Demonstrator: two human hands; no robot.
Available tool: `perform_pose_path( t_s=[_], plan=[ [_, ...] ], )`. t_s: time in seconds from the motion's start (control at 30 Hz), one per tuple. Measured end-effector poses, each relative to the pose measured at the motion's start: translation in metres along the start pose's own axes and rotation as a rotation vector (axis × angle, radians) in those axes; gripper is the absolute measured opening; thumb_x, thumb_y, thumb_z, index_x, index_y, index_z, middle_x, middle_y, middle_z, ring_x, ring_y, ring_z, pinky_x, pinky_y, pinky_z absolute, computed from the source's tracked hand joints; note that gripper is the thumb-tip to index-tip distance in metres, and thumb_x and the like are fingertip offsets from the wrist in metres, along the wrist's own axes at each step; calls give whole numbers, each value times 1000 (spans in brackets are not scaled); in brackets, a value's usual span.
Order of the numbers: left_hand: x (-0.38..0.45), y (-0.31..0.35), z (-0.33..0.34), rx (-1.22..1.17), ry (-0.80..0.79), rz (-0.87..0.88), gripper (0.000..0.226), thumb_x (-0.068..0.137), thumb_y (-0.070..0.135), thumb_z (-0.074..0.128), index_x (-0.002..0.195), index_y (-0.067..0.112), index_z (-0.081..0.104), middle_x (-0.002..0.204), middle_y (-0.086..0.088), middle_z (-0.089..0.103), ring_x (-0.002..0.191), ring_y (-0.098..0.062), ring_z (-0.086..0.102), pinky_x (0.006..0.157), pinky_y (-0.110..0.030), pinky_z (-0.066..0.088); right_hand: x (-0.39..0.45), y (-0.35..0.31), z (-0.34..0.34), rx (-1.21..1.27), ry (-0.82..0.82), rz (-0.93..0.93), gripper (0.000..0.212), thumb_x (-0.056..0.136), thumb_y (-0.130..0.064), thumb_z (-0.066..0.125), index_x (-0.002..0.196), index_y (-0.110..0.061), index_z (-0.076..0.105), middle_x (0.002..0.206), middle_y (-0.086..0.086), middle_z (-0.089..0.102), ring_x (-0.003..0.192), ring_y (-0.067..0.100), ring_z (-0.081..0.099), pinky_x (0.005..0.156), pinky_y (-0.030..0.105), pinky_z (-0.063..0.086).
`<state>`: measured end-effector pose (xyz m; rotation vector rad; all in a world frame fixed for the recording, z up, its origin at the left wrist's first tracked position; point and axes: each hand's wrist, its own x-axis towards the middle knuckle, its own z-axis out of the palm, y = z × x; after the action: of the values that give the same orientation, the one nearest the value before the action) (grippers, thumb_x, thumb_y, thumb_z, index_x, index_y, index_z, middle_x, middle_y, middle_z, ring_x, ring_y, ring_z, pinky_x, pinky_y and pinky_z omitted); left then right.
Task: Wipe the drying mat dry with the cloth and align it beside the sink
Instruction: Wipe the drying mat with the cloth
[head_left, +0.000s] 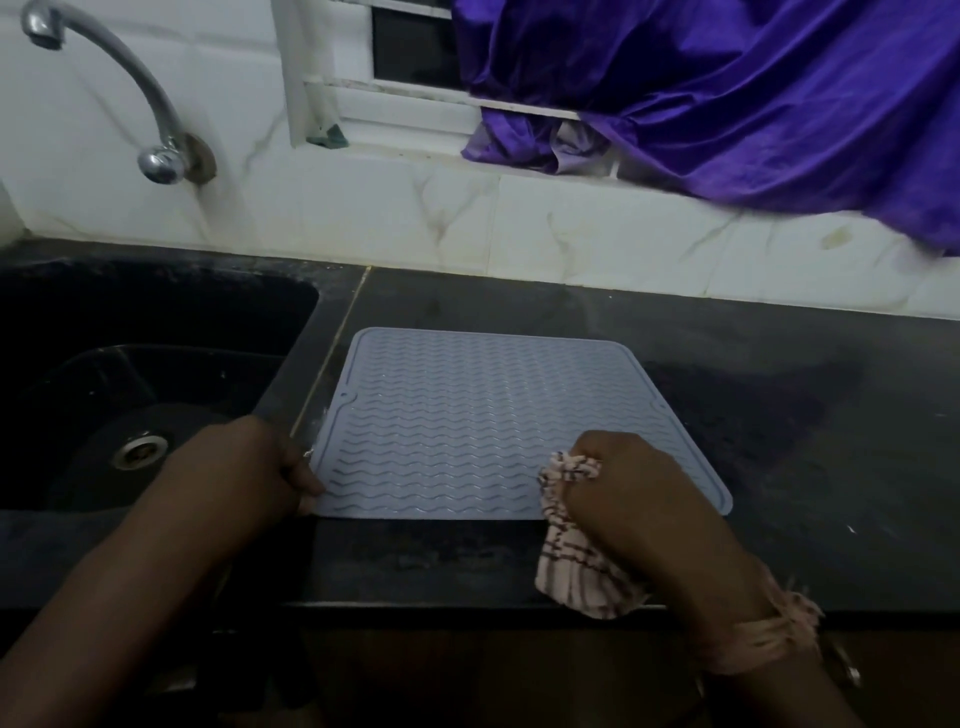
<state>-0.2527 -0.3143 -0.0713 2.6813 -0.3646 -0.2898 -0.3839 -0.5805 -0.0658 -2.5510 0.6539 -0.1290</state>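
A pale blue-grey drying mat (483, 415) with wavy ridges lies flat on the dark counter, just right of the black sink (130, 374). My left hand (254, 467) pinches the mat's near left corner. My right hand (634, 488) rests on the mat's near right corner, closed around a bunched pink cloth (576, 561) with dark stripes. The cloth hangs down from my fist over the counter's front strip.
A chrome tap (130, 98) curves out from the white tiled wall above the sink. Purple fabric (727, 93) drapes from the window sill down to the counter's back right. The dark counter (831, 415) stretches right of the mat; its front edge runs just below my hands.
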Motion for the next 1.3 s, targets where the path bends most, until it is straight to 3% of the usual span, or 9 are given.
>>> perform_pose_path(
  t_s=[0.2, 0.43, 0.57, 0.63, 0.73, 0.87, 1.03, 1.2, 1.3],
  plan=[
    [0, -2, 2, 42, 36, -12, 15, 73, 29, 87, 72, 39, 75, 80, 20, 69, 81, -1, 62, 73, -23, 44, -1, -5, 6, -49, 70, 0, 9, 93, -27, 61, 95, -18, 60, 88, -7, 59, 75, 5, 50, 55, 15, 29],
    [-1, -10, 6, 42, 71, 12, 22, 77, 23, 79, 81, 39, 63, 92, 9, 70, 92, -14, 67, 83, -32, 54, 5, -83, 39, 165, -31, -315, 9, 89, -31, 69, 93, -24, 69, 88, -9, 68, 82, 6, 62, 73, 29, 51],
    [-2, -13, 4, 91, 119, 48, 2, 86, 28, 67, 86, 28, 68, 94, -3, 72, 94, -25, 69, 72, -30, 48, 11, -133, 74, 225, -112, -448, 12, 85, -26, 70, 97, -26, 71, 90, -7, 71, 84, 9, 65, 72, 29, 53],
    [-3, -13, 1, 98, 112, 25, 9, 90, 26, 62, 82, 24, 64, 94, -5, 72, 93, -26, 69, 69, -27, 43, 10, -144, 90, 170, -90, -472, 18, 83, -19, 67, 99, -27, 68, 91, -6, 70, 85, 15, 65, 73, 35, 56],
    [0, -12, -2, 100, 89, -1, 17, 89, 23, 65, 73, 22, 63, 75, 0, 63, 80, -22, 66, 67, -26, 42, 11, -140, 96, 129, -92, -502, 25, 83, -13, 64, 102, -29, 65, 94, -4, 68, 87, 17, 64, 72, 34, 55],
    [3, -1, -1, 158, 108, -42, 30, 90, 16, 62, 63, 22, 51, 65, 1, 48, 68, -20, 51, 67, -30, 42, 16, -128, 86, 165, -186, -555, 26, 86, -10, 64, 105, -27, 68, 101, -4, 69, 91, 13, 64, 65, 16, 46],
    [3, 6, 0, 194, 121, -53, 18, 88, 11, 63, 75, 23, 68, 65, 3, 48, 67, -18, 49, 69, -30, 42, 16, -114, 74, 168, -261, -592, 19, 89, -16, 66, 104, -27, 69, 104, -6, 69, 94, 12, 63, 78, 33, 55],
    [2, 0, -2, 63, 78, -78, 19, 79, 16, 76, 71, 33, 74, 80, 7, 69, 78, -13, 63, 71, -26, 44, 27, -98, 65, 213, -396, -599, 21, 86, -18, 73, 102, -32, 71, 100, -13, 70, 90, 2, 64, 81, 31, 56],
    [3, 2, -2, 90, 60, -86, 20, 80, 18, 76, 73, 34, 65, 84, 8, 65, 82, -14, 61, 73, -26, 44, 34, -101, 69, 278, -330, -610, 20, 86, -17, 73, 101, -30, 72, 98, -14, 72, 90, 0, 65, 83, 33, 57]
  ],
)
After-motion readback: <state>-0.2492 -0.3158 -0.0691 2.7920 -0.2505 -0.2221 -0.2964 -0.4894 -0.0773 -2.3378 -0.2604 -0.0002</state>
